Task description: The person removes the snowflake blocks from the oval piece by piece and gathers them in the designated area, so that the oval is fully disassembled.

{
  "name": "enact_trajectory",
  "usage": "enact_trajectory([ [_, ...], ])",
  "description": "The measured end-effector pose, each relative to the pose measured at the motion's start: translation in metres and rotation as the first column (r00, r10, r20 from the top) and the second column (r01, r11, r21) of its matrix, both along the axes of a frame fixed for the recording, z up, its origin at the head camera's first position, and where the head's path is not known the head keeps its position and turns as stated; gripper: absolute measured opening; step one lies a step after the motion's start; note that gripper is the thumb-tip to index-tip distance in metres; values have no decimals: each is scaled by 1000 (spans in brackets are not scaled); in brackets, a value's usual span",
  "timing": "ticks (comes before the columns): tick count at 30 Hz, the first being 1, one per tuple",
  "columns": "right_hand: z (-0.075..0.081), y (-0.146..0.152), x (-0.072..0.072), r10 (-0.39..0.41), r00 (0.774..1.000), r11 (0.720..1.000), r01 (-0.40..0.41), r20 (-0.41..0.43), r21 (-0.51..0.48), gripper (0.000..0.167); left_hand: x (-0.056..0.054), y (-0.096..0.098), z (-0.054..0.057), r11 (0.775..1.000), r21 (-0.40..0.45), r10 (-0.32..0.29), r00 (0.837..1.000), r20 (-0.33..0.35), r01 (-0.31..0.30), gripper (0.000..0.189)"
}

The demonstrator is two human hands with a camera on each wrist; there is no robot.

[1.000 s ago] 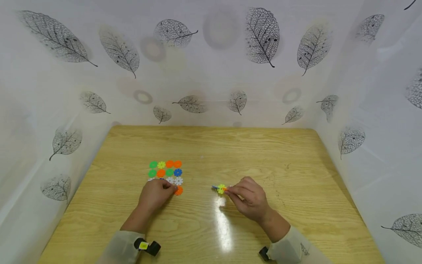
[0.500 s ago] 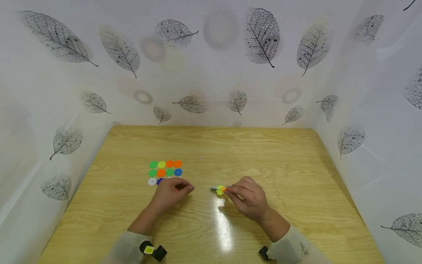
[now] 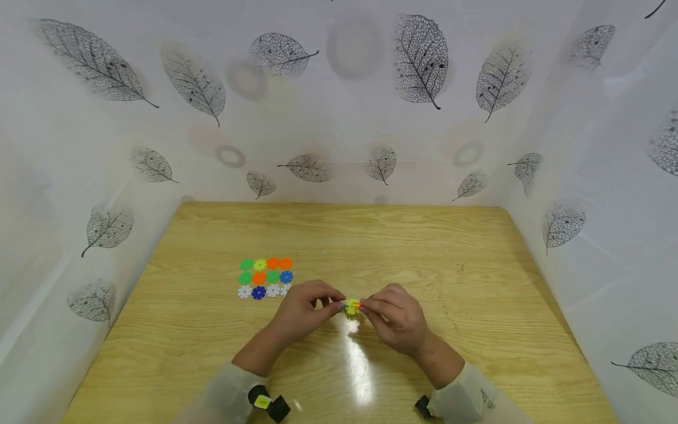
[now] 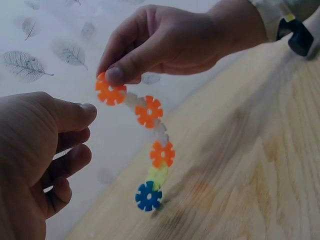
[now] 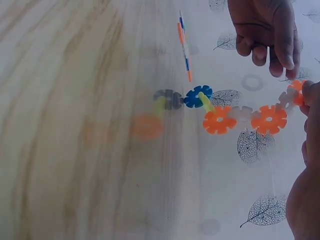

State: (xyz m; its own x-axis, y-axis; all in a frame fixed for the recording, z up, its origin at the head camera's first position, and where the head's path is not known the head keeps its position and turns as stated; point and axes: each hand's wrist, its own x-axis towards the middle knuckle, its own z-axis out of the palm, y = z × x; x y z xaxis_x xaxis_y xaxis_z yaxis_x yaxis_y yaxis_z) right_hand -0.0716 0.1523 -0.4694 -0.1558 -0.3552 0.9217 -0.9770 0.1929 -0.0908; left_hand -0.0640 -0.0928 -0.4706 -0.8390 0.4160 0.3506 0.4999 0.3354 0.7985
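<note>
My right hand [image 3: 397,321] pinches the orange end disc [image 4: 110,90] of a chain of notched plastic snowflake discs. Orange and white discs alternate below it, then a yellow disc [image 4: 158,175] and a blue disc [image 4: 149,196] at the bottom end. In the left wrist view the chain hangs in a bent line. From the head, it appears foreshortened as a small yellow and orange cluster [image 3: 352,307]. My left hand [image 3: 309,309] is close to the chain's left side, its fingers loosely bent. Neither wrist view shows a disc in that hand [image 5: 265,30].
Flat discs lie in rows on the left of the wooden table [image 3: 424,247]: green [image 3: 246,264], orange [image 3: 259,278], white [image 3: 244,292] and blue [image 3: 258,292] among them. My left hand may cover others. A leaf-patterned curtain [image 3: 339,118] surrounds the table.
My left hand has moved right from the disc rows to beside the chain. My right hand keeps its grip and has barely moved.
</note>
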Motion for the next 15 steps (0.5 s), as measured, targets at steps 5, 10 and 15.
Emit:
enact_trajectory([
  [5,-3,1,-1,5,1000,1000,-5,-5,9,18,1,10,5,999,19,-30,998,-48,31,10],
  [10,-5,1,-1,7,1000,1000,-7,-7,15,17,1,15,5,998,33,-41,996,-77,44,10],
  [15,-4,2,0,2,1000,1000,-2,-4,22,17,2,16,6,999,16,-48,996,-73,50,8],
])
